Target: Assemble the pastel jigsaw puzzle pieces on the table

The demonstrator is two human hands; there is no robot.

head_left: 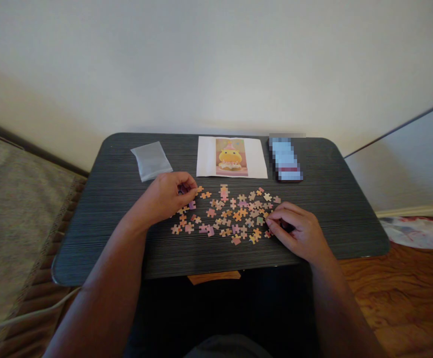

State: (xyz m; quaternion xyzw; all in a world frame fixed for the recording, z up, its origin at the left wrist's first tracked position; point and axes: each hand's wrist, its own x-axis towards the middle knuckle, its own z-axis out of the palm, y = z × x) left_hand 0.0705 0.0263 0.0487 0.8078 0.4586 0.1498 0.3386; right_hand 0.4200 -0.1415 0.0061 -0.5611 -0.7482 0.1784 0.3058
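Many small jigsaw puzzle pieces (239, 215), in pink, orange, yellow and greyish tones, lie loose across the middle of the dark table. At their upper left, my left hand (169, 195) is closed in a pinch, with an orange puzzle piece (200, 189) at its fingertips. My right hand (299, 229) is pinched at the right side of the spread. Close by its fingertips is a greenish puzzle piece (260, 220); what lies between those fingers is too small to make out. Behind the pieces, a white sheet (207, 156) carries a printed yellow cartoon figure with a cake.
A clear plastic bag (152, 159) lies at the table's back left. A blurred-out phone-like object (285, 159) is at the back right. The dark table (100, 223) stands against a pale wall. A white plastic bag (418, 232) sits on the wooden floor at right.
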